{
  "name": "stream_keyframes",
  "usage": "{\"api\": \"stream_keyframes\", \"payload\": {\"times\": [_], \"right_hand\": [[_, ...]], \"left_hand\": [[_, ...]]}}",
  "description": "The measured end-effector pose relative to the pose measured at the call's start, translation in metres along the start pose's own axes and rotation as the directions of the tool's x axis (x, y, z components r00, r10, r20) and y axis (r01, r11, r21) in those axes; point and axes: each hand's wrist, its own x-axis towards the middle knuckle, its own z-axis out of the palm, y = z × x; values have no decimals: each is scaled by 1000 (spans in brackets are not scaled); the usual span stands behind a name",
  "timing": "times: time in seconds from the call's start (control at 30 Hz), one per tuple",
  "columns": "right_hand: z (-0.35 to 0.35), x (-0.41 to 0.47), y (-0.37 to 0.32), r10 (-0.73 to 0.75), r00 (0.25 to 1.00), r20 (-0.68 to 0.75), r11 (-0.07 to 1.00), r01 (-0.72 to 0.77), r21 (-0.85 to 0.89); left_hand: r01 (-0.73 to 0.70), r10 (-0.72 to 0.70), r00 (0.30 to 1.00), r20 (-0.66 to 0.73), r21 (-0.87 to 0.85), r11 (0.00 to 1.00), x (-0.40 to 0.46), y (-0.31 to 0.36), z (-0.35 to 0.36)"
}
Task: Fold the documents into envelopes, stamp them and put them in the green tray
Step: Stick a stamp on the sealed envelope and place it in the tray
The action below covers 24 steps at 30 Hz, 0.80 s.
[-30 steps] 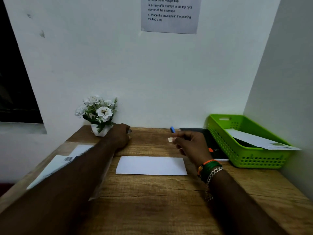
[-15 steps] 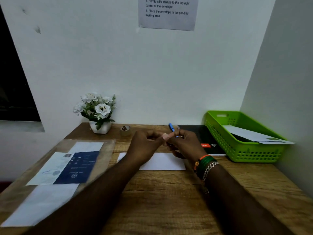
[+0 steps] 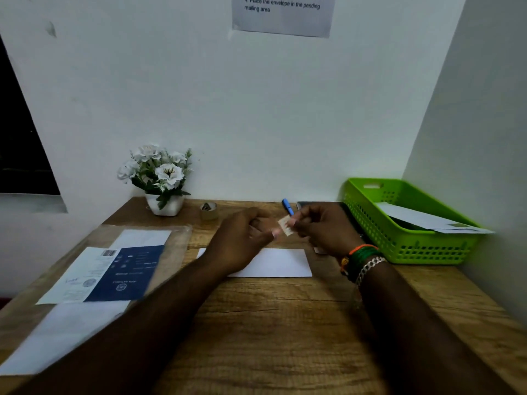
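Note:
A white envelope (image 3: 281, 263) lies flat on the wooden desk, partly under my left wrist. Above its far edge my right hand (image 3: 322, 228) pinches a small pale stamp (image 3: 285, 225) between thumb and fingers. My left hand (image 3: 242, 240) is just to the left of the stamp, its fingertips reaching to the stamp's lower edge; whether they touch it I cannot tell. The green tray (image 3: 405, 246) stands at the right against the wall, with a white envelope (image 3: 427, 220) lying in it.
Documents (image 3: 105, 273) in a clear sleeve lie at the left. At the back stand a flower pot (image 3: 164, 178), a tape roll (image 3: 209, 211), a blue pen (image 3: 287, 206) and a dark notebook (image 3: 319, 205). An instruction sheet (image 3: 282, 14) hangs on the wall.
My left hand came from the tape roll beside the flower pot to the stamp held by my right hand. The view tilted down slightly.

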Motion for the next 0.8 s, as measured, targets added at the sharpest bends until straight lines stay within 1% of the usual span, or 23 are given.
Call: {"api": "stream_keyframes", "payload": {"times": [0.07, 0.13, 0.2, 0.27, 0.33, 0.47, 0.67, 0.8], "right_hand": [[-13, 3, 1, 61, 989, -133, 998, -56, 42], [-20, 3, 2, 145, 971, -192, 988, -131, 82], [-22, 0, 5, 227, 963, -142, 972, -216, 89], [-21, -3, 6, 309, 949, -68, 951, -305, 57], [-19, -4, 9, 342, 938, -52, 939, -343, -20], [-15, -2, 10, 336, 941, -47, 923, -339, -183], [-11, -3, 12, 346, 937, -52, 914, -349, -208], [-14, -3, 8, 339, 939, -61, 922, -345, -176]], "left_hand": [[-7, -13, 994, 107, 186, 982, -4, -3, -1], [-24, -37, 976, 217, 271, 962, -9, -3, 1], [-50, -60, 947, 317, 328, 944, -12, -2, 3], [-90, -70, 928, 365, 405, 910, -13, 1, 4], [-106, -82, 922, 377, 452, 886, -13, 4, 2], [-90, -120, 918, 379, 492, 866, -15, 9, 0], [-82, -137, 913, 384, 504, 860, -17, 14, -1], [-77, -136, 914, 382, 491, 868, -18, 15, -1]]}}
